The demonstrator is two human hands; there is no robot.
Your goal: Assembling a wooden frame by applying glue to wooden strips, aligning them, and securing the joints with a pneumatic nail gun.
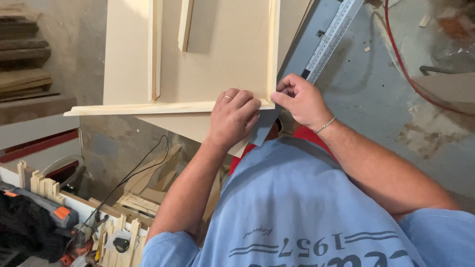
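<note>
Closest to the lens is the person's blue T-shirt (297,207), and both bare forearms reach up from it to the near right corner of a pale fibreboard panel (217,54) framed with light wooden strips.

The left hand (232,116) lies curled, knuckles up, on the near wooden strip (148,107), which runs left to right along the panel's near edge. Its fingers press down on the strip just short of the corner; it wears a ring. It clamps rather than grasps.

The right hand (302,101), with a thin bracelet at the wrist, is closed in a pinch. Thumb and forefinger meet right at the corner, where the near strip meets the right-hand strip (272,49), which runs away from the person. What the fingertips hold, if anything, is too small to tell.

So the joint lies directly ahead of both hands and between them, the right hand touching it and the left just beside it. The two strips' long axes cross there at a right angle.

A steel ruler (332,35) slants away from behind the right hand over a grey worktop (366,84). Further off, a short loose strip (185,24) rests on the panel. A red hose (403,69) curves at the right, and offcuts and a power tool (54,212) lie low at the left.
</note>
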